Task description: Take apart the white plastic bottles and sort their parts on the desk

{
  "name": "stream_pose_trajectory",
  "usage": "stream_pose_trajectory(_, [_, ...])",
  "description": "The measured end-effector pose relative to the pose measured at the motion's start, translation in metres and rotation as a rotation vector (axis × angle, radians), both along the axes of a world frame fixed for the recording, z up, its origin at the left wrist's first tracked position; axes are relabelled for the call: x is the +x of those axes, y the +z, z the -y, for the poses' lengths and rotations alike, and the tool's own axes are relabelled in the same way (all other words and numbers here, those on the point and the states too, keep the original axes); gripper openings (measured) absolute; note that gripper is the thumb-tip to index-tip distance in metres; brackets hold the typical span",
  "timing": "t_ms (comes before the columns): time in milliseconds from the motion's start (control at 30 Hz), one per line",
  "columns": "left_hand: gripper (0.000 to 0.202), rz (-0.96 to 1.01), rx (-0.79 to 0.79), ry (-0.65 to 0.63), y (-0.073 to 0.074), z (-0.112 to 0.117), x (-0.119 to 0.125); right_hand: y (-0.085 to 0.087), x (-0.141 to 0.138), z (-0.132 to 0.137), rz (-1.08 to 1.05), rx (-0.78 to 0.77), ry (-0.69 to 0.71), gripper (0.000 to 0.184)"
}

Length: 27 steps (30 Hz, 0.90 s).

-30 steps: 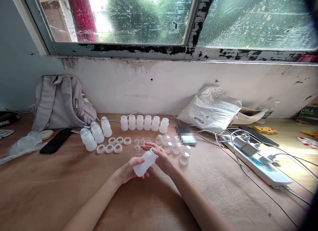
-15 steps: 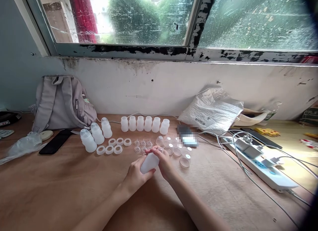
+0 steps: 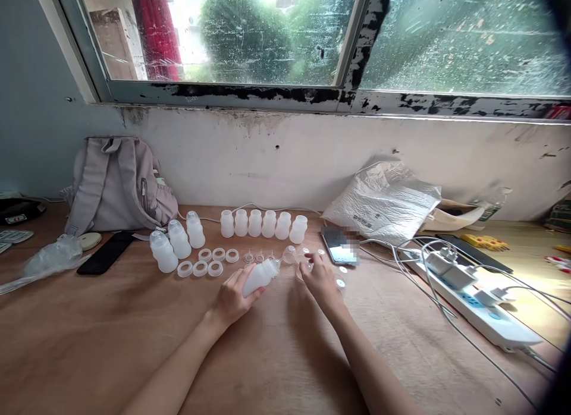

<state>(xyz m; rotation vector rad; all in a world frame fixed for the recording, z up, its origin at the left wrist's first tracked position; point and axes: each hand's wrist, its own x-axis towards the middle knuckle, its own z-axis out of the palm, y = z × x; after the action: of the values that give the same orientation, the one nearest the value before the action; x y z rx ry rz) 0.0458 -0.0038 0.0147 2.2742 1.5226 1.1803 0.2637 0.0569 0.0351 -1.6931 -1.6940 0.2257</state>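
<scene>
The left hand is closed around the base of a milky white plastic bottle, holding it tilted just above the desk with its neck pointing up and to the right. The right hand lies palm down just beside it, its fingertips among the clear dome caps; I cannot tell whether they pinch one or only touch it. Behind the hands stands a row of six open bottles, and to their left are three capped bottles in a slanted line. White rings and small clear nipples lie between those bottles and the hands. A smartphone lies just right of the caps. A grey backpack leans against the wall at the far left, and a white power strip with plugged cables lies well off to the right.
</scene>
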Motion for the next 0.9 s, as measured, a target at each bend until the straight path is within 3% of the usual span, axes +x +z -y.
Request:
stream_pose_trajectory(200, [0.047,-0.055,0.023,0.026,-0.001,-0.008,-0.016,-0.004,-0.003,0.0,-0.043,-0.107,0.055,0.023])
stream_pose_trajectory(300, [0.048,-0.087,0.016,0.017,0.0,-0.01,-0.022,-0.004,-0.004,0.001,-0.098,-0.151,0.155,0.019])
stream_pose_trajectory(500, [0.048,-0.114,0.025,-0.06,0.002,-0.01,-0.027,0.002,-0.015,0.008,-0.675,-0.112,0.318,0.033])
stream_pose_trajectory(567, [0.049,-0.121,0.018,-0.069,0.003,-0.009,-0.027,0.003,-0.02,0.011,-0.78,-0.109,0.358,0.033])
stream_pose_trajectory(733, [0.049,-0.125,-0.014,-0.112,0.006,-0.006,-0.025,-0.003,-0.035,0.02,-0.831,-0.164,0.442,0.032])
stream_pose_trajectory(900, [0.05,-0.151,-0.02,-0.146,0.006,-0.005,-0.024,-0.008,-0.041,0.023,-0.804,-0.183,0.433,0.033])
